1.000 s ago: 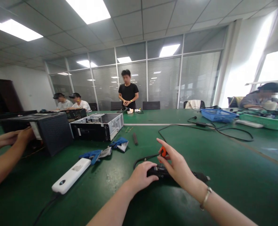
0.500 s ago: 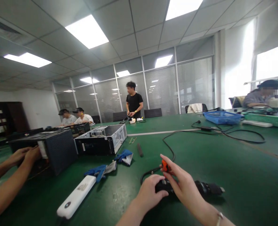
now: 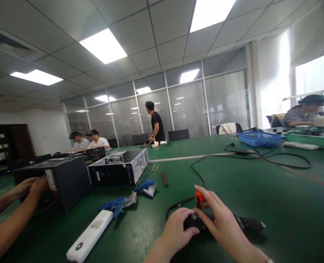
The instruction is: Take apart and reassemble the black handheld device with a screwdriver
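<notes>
On the green table a black corded tool [image 3: 247, 223], shaped like an electric screwdriver, lies lengthwise with its metal tip to the right. My left hand [image 3: 177, 230] grips its cord end between thumb and fingers. A small orange-and-black piece [image 3: 199, 198] is pinched in my right hand [image 3: 223, 219], upright just above the tool's body. Its lower end is partly hidden by the thumb, so contact with the tool cannot be made out. My right forearm crosses over the tool's middle. A black cord [image 3: 175, 205] curls from its left end.
Left of my hands are a white power strip [image 3: 92, 235], blue-grey gloves [image 3: 147, 187] and a dark bar [image 3: 164, 179]. An open computer case [image 3: 112, 173] stands behind. Another person's hands [image 3: 27, 188] reach into a dark case [image 3: 71, 184]. Blue [image 3: 260, 140] and green baskets [image 3: 312, 138] stand right.
My view has tilted up and shifted, so the table things sit lower. Both hands keep their holds; the orange piece stays over the tool. The standing person has turned away to the left.
</notes>
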Tool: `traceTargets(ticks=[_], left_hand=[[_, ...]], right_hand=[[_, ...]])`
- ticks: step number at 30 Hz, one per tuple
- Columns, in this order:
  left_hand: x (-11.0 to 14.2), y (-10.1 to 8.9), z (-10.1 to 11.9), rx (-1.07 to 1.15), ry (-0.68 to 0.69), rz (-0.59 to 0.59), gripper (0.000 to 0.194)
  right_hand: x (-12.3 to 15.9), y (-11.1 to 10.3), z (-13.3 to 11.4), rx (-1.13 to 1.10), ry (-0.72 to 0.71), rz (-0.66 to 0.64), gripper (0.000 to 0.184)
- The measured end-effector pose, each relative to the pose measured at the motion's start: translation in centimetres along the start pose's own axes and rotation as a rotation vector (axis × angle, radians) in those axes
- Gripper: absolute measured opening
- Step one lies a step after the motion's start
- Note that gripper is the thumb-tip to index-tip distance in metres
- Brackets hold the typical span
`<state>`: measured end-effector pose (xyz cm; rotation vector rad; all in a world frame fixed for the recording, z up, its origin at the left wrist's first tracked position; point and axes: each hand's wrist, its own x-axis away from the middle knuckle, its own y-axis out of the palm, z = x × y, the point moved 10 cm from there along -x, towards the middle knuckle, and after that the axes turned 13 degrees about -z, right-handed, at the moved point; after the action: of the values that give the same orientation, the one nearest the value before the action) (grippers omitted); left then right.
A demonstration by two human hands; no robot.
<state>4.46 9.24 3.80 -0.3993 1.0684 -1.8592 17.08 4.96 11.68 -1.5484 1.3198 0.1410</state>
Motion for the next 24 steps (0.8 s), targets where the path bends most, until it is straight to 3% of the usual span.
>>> traceTargets(ticks=[8, 24], left_hand=[[0.1, 0.0, 0.0, 0.006, 0.005, 0.002, 0.049], [0.2, -0.1, 0.3, 0.004, 0.015, -0.002, 0.047]], right_hand=[[0.0, -0.1, -0.6, -0.025, -0.027, 0.004, 0.050], [0.3, -0.3, 0.9, -0.015, 0.046, 0.052, 0.046]])
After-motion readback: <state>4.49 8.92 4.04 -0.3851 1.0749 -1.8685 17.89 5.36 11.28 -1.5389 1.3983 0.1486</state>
